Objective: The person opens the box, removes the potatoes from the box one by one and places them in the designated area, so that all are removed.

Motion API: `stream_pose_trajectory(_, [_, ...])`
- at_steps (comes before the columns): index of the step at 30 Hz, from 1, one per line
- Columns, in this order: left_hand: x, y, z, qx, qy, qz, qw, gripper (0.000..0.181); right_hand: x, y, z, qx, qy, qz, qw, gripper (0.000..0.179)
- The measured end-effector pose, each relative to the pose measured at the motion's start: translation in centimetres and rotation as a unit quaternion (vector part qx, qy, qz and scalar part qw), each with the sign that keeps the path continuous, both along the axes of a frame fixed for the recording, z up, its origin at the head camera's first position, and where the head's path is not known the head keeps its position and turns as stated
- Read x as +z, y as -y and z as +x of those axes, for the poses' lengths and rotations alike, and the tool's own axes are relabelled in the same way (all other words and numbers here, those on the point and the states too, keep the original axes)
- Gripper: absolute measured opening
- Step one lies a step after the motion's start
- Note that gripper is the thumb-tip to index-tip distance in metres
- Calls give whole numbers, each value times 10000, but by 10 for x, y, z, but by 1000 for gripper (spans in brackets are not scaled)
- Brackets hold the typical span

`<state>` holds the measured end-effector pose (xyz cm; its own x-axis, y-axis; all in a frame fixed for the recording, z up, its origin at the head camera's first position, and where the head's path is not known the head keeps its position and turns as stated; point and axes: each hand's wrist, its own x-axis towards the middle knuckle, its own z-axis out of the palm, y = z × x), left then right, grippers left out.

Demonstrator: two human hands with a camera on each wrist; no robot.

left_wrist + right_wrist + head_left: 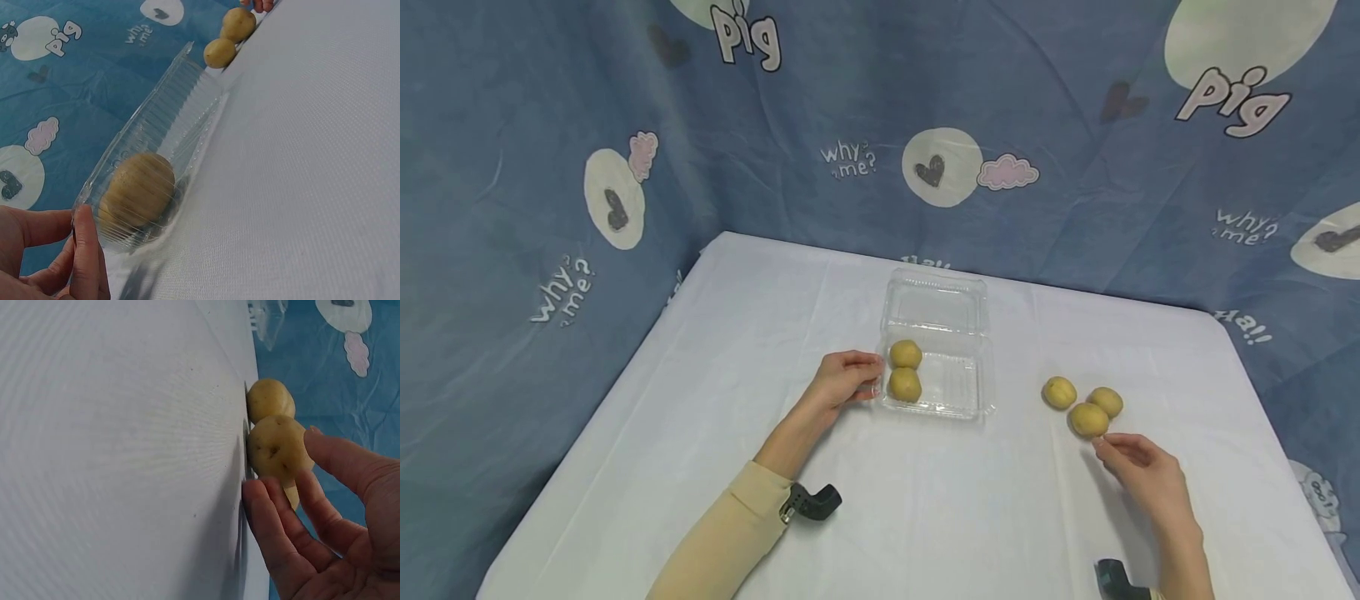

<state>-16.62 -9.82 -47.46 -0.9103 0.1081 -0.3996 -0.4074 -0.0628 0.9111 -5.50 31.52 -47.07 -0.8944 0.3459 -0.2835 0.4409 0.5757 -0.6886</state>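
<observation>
A clear plastic clamshell container [950, 385] lies with its lid [934, 305] folded back. Two potatoes [906, 384] sit inside along its left side. My left hand [848, 379] pinches the container's left rim between thumb and fingers; the left wrist view shows the grip at the rim, with a potato [141, 189] behind the ribbed wall. Over on the right, three potatoes form a loose group. My right hand [1148, 475] is at the nearest potato [1088, 420], thumb and fingers spread apart and not closed round it, as the right wrist view shows.
A white cloth covers the table [925, 508]. The other two loose potatoes, one on the left [1059, 392] and one at the back right [1107, 402], lie close to the nearest one. Blue printed fabric [850, 108] hangs behind the table and along its left side.
</observation>
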Motion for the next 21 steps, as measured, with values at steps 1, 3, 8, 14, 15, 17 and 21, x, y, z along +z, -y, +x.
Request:
stream_pose_trajectory(1, [0,0,0,1,-4,-9,10000,25,1,0,0,76,82,-49,9999,63])
stream_pose_trajectory(3, [0,0,0,0,-15,-33,10000,25,2,1,1,261,172,-157,9994,66])
stream_pose_trajectory(8, [0,0,1,-1,-50,-30,10000,26,4,9,0,685,79,-362,9970,63])
stream_pose_trajectory(14, [0,0,0,-8,-67,9,10000,26,3,22,-2,1140,-418,-710,9901,52])
stream_pose_trajectory(15, [-1,0,0,-11,-68,10,10000,26,2,24,-3,1195,-493,-805,9883,50])
stream_pose_trajectory(17, [0,0,1,-19,-88,7,10000,26,1,29,-4,1327,-610,-963,9846,49])
stream_pose_trajectory(21, [-1,0,1,-4,-110,21,9999,25,1,40,-6,1483,-783,-1247,9779,44])
